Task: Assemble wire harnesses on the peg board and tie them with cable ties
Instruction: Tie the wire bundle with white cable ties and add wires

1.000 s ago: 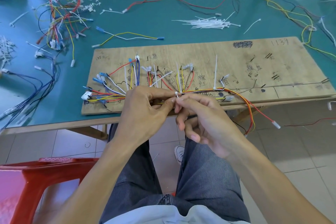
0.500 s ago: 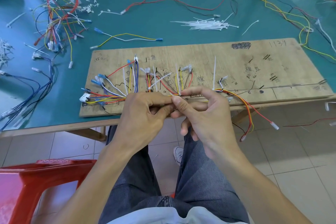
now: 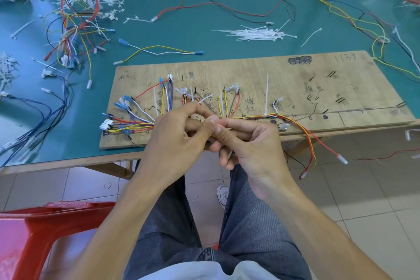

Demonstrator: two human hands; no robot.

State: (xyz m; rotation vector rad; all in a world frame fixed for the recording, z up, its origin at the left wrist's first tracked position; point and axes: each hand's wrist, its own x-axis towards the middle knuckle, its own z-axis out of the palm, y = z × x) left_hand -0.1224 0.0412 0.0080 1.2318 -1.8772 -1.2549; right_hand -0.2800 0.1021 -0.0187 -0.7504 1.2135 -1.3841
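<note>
A plywood peg board [image 3: 295, 88] lies on the green table, with a wire harness [image 3: 254, 116] of red, yellow, blue and white wires strung along its near edge. Several white cable ties stand up from the bundle; one upright cable tie [image 3: 266, 95] is to the right of my hands. My left hand [image 3: 179, 136] and my right hand [image 3: 247, 143] meet at the middle of the bundle, thumbs and forefingers pinched together on a cable tie around the wires. The tie under my fingers is mostly hidden.
A heap of loose white cable ties [image 3: 256, 34] lies behind the board. Loose wire bundles [image 3: 75, 25] lie at the left, more wires [image 3: 354, 16] at the right. Harness ends [image 3: 318, 143] hang over the table edge. A red plastic stool [image 3: 34, 234] stands at my lower left.
My right hand turned and closed in toward the left hand, fingertips now pinched together at the bundle. The view shifted slightly; the harness has stayed in place on the board.
</note>
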